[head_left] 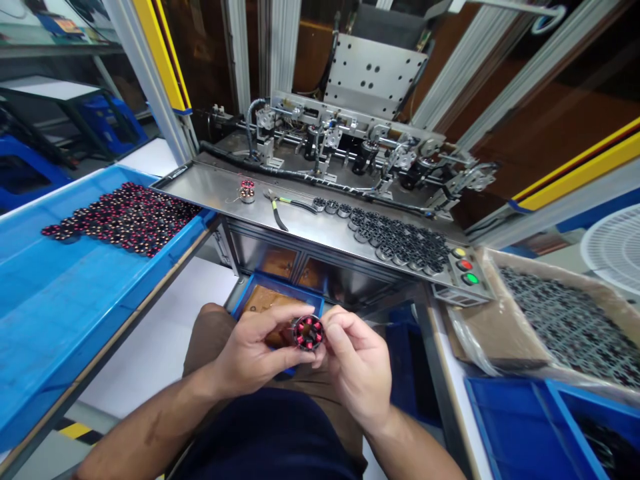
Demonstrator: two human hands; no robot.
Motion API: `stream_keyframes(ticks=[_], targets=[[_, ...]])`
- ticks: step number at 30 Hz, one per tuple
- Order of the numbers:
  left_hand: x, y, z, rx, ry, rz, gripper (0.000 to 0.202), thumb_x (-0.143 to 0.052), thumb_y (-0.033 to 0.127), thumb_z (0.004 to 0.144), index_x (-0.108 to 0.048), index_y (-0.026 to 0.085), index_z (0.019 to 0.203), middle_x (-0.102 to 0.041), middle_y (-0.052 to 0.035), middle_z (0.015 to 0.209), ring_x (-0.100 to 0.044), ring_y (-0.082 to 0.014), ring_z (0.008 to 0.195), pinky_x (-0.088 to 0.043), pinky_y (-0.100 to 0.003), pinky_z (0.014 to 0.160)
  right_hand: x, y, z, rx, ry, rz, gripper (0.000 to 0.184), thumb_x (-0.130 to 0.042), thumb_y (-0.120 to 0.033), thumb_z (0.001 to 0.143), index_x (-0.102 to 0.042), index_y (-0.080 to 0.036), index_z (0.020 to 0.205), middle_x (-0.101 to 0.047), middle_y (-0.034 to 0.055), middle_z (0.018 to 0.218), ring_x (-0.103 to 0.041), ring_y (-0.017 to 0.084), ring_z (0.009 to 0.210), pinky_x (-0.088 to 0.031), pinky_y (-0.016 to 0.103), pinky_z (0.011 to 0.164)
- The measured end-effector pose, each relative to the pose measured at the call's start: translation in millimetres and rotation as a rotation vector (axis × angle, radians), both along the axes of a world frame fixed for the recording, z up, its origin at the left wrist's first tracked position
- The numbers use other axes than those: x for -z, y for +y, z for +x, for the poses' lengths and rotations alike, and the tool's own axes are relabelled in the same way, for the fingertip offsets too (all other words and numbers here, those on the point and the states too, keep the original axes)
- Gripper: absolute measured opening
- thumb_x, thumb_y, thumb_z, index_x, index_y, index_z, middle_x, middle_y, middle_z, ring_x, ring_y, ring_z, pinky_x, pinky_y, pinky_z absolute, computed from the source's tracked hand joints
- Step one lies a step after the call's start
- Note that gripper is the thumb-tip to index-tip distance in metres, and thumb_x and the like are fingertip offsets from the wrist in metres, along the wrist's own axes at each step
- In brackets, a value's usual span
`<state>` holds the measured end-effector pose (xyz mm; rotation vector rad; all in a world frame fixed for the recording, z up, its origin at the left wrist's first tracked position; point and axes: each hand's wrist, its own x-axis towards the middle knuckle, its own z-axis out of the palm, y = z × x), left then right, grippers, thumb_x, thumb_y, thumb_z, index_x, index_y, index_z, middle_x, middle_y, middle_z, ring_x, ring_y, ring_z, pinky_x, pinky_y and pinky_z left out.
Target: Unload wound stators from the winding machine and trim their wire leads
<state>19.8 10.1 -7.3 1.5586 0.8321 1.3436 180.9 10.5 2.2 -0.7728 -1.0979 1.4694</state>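
My left hand [253, 347] holds a motor stator [308, 333] above my lap, thumb and fingers closed around its rim. The stator is a dark ring with red wire windings facing up toward me. Against its right edge, my right hand [359, 363] is closed in a pinch; whatever lies between those fingertips is too small or hidden to make out. On the metal ledge ahead, a few wound stators [247, 191] stand together with a loose wire end beside them. Cutting pliers [286, 205] with green-and-black handles lie to their right.
Many black stator cores [400, 240] line the ledge before the winding machine [345, 143]. A blue tray [65, 293] on the left holds wound stators. Push buttons [465, 265], a cardboard box [500, 327] of parts and blue bins [510, 420] are right.
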Motion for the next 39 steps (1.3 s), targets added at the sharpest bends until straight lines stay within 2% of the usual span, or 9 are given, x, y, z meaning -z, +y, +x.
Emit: stream_keyframes(ticks=[5,11,16,23,26,29,32,36,39], targets=[[-4.4,4.1,-3.3,-0.127,0.162,0.301,0.05,-0.081,0.026,0.074,-0.065,0.021,0.12,-0.068,-0.0092,0.108,-0.066,-0.0199,0.099,-0.055,-0.031,0.089,0.0,1.0,5.7,0.141,-0.226,0.3,0.017,-0.055,-0.016,0.093,-0.06,-0.019,0.078,-0.058,-0.0003,0.07,-0.057,0.011,0.065,-0.048,0.026,0.061],[-4.0,-1.0,-5.7,-0.069,0.147,0.418,0.062,-0.08,0.018,0.073,-0.056,0.019,0.131,-0.07,-0.0117,0.117,-0.066,-0.0223,0.108,-0.054,-0.034,0.096,2.7,9.6,23.2,0.353,-0.554,1.032,0.023,-0.057,-0.005,0.087,-0.063,-0.016,0.106,-0.064,0.0062,0.086,-0.065,0.017,0.076,-0.059,0.033,0.063],[-8.4,-2.2,-7.5,-0.056,0.176,0.432,0.059,-0.076,0.018,0.078,-0.054,0.017,0.132,-0.069,-0.0123,0.12,-0.064,-0.0215,0.112,-0.052,-0.032,0.099,-0.5,8.4,32.1,0.507,-0.758,1.336,0.024,-0.064,-0.006,0.082,-0.068,-0.016,0.104,-0.069,0.0079,0.09,-0.07,0.021,0.082,-0.064,0.036,0.066],[-8.6,-2.9,-9.5,-0.075,0.155,0.371,0.054,-0.075,0.017,0.079,-0.056,0.018,0.13,-0.069,-0.0106,0.119,-0.065,-0.0199,0.112,-0.051,-0.029,0.099,-5.0,6.3,37.6,0.442,-0.817,1.206,0.036,-0.065,-0.002,0.078,-0.068,-0.02,0.109,-0.07,0.0081,0.094,-0.069,0.022,0.086,-0.062,0.037,0.069],[-9.9,-3.0,-11.3,-0.094,0.18,0.426,0.055,-0.075,0.013,0.078,-0.057,0.017,0.129,-0.069,-0.0104,0.119,-0.064,-0.019,0.112,-0.05,-0.028,0.099,-9.7,6.9,39.2,0.306,-0.523,0.721,0.027,-0.061,-0.011,0.085,-0.066,-0.02,0.109,-0.066,0.0091,0.096,-0.067,0.021,0.084,-0.059,0.037,0.071],[-9.8,-3.0,-12.4,-0.1,0.206,0.466,0.058,-0.076,0.01,0.076,-0.056,0.016,0.13,-0.067,-0.0116,0.122,-0.064,-0.0196,0.113,-0.051,-0.029,0.098,-12.9,6.8,40.1,-0.068,-0.197,0.219,0.025,-0.057,-0.036,0.091,-0.066,-0.018,0.106,-0.063,0.0089,0.097,-0.066,0.019,0.078,-0.057,0.036,0.068],[-8.5,-3.3,-12.5,-0.097,0.228,0.467,0.059,-0.076,0.009,0.076,-0.056,0.016,0.13,-0.066,-0.0127,0.123,-0.064,-0.0205,0.112,-0.053,-0.031,0.096,-15.1,7.2,36.9,-0.292,-0.132,-0.025,0.023,-0.063,-0.038,0.088,-0.068,-0.016,0.092,-0.066,0.0047,0.081,-0.064,0.015,0.065,-0.054,0.03,0.062],[-8.4,-5.0,-12.1,-0.106,0.23,0.419,0.057,-0.077,0.012,0.076,-0.058,0.02,0.129,-0.069,-0.0114,0.119,-0.066,-0.0215,0.108,-0.055,-0.033,0.094,-23.0,8.2,28.9,-0.211,-0.29,0.059,0.014,-0.065,-0.026,0.088,-0.064,-0.016,0.078,-0.064,0.0005,0.069,-0.061,0.011,0.057,-0.052,0.025,0.055],[-8.2,-7.4,-11.1,-0.1,0.163,0.269,0.053,-0.079,0.016,0.074,-0.063,0.023,0.124,-0.072,-0.0095,0.114,-0.068,-0.0225,0.105,-0.055,-0.034,0.094,-26.4,10.3,29.4,0.005,-0.543,0.607,0.007,-0.061,-0.01,0.086,-0.066,-0.015,0.085,-0.067,0.0046,0.076,-0.065,0.014,0.068,-0.056,0.028,0.061]])
